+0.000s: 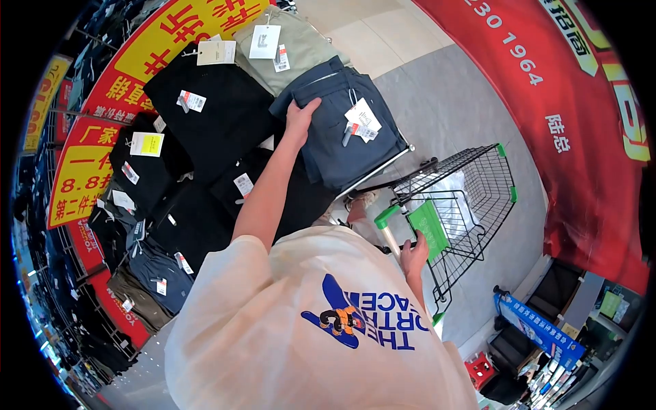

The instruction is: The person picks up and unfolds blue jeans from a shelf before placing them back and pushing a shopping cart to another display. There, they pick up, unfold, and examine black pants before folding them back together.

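My left hand (301,124) grips the near edge of folded dark blue-grey trousers (342,154), its fingertips partly hidden in the cloth. White price tags (363,121) hang from these trousers, which lie on top of the display. Behind them is a folded light khaki pair (301,51), also tagged. Black trousers (212,123) lie to the left of my hand. My right hand (413,258) is closed around the handle of a shopping cart (471,181), a black wire one with green corners and a green panel. Something clear and whitish lies inside the cart.
Several more folded trousers (160,270) cover the display's left side. Red and yellow sale signs (85,171) stand beyond them. A red banner (547,102) hangs on the right. Grey floor tiles (437,96) run between. Another person's foot (359,203) shows near the cart.
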`<state>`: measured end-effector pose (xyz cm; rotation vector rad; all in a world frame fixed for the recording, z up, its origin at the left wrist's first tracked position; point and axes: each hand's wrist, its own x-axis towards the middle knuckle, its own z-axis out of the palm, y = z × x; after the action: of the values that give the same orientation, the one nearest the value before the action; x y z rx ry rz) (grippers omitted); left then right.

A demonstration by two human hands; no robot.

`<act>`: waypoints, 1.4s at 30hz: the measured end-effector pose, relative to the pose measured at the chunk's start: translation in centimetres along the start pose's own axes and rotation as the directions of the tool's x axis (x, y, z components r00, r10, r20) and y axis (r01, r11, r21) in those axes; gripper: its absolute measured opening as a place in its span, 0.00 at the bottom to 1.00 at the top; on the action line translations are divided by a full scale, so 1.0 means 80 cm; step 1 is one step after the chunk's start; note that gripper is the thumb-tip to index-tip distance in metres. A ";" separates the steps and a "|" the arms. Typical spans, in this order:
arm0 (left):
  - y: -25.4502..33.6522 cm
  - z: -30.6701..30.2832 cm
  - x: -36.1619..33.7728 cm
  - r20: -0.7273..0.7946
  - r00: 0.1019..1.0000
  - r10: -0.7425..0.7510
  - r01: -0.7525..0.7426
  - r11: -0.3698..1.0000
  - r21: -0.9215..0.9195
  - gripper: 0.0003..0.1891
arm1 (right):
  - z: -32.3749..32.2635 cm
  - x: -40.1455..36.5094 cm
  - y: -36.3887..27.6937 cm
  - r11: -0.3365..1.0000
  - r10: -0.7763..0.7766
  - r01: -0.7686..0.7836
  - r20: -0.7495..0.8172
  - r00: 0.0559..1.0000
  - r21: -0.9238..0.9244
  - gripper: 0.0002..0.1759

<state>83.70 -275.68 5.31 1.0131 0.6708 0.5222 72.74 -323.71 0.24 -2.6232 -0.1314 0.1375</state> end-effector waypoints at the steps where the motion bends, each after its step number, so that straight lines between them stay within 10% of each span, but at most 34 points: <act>1: -0.001 0.006 -0.005 0.004 1.000 0.027 -0.027 1.000 0.001 0.26 | -0.003 0.002 -0.006 0.999 -0.004 0.005 -0.025 1.000 0.043 0.25; 6: -0.008 0.063 -0.070 -0.075 0.966 0.247 -0.229 0.954 0.194 0.24 | -0.021 0.029 -0.088 0.979 -0.057 0.083 -0.141 0.988 0.187 0.22; 8: 0.034 0.105 -0.139 0.092 0.938 0.335 -0.347 0.902 0.255 0.21 | -0.030 0.047 -0.127 0.713 0.060 -0.134 0.131 0.990 0.688 0.21; 12: 0.020 0.141 -0.227 0.467 0.875 0.130 -0.355 0.828 0.434 0.24 | -0.084 0.078 -0.210 0.313 0.076 -0.299 0.291 0.954 0.901 0.28; 14: 0.008 0.143 -0.260 0.749 0.646 0.145 -0.531 0.791 0.304 0.26 | -0.102 0.093 -0.211 -0.095 -0.023 -0.434 0.434 0.901 0.896 0.31; 16: 0.006 0.146 -0.283 0.831 0.511 0.220 -0.665 0.714 0.220 0.28 | -0.124 0.099 -0.222 -0.143 0.039 -0.468 0.478 0.878 0.872 0.24; 18: -0.006 0.135 -0.277 0.855 0.490 0.171 -0.636 0.741 0.216 0.23 | -0.096 0.106 -0.150 -0.061 0.099 -0.577 0.580 0.808 0.814 0.18; 20: 0.001 0.117 -0.256 0.896 0.340 -0.285 -0.456 0.784 0.422 0.19 | -0.076 0.097 -0.118 -0.121 0.174 -0.652 0.662 0.729 0.749 0.14; 24: -0.046 0.070 -0.220 0.693 0.684 0.229 -0.687 0.524 0.504 0.16 | -0.068 0.074 -0.118 -0.155 0.290 -0.650 0.663 0.690 0.744 0.18; 28: -0.066 0.021 -0.177 0.576 0.795 0.188 -0.586 -0.003 0.810 0.35 | -0.061 0.062 -0.123 -0.227 0.267 -0.645 0.684 0.679 0.730 0.18; 42: -0.084 0.001 -0.113 0.568 0.786 0.245 -0.568 -0.076 0.819 0.31 | -0.065 0.053 -0.126 -0.151 0.249 -0.598 0.616 0.747 0.787 0.24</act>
<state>78.14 -284.83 1.69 2.7314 0.3728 0.3881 76.89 -317.01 9.43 -0.9736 0.6252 0.5853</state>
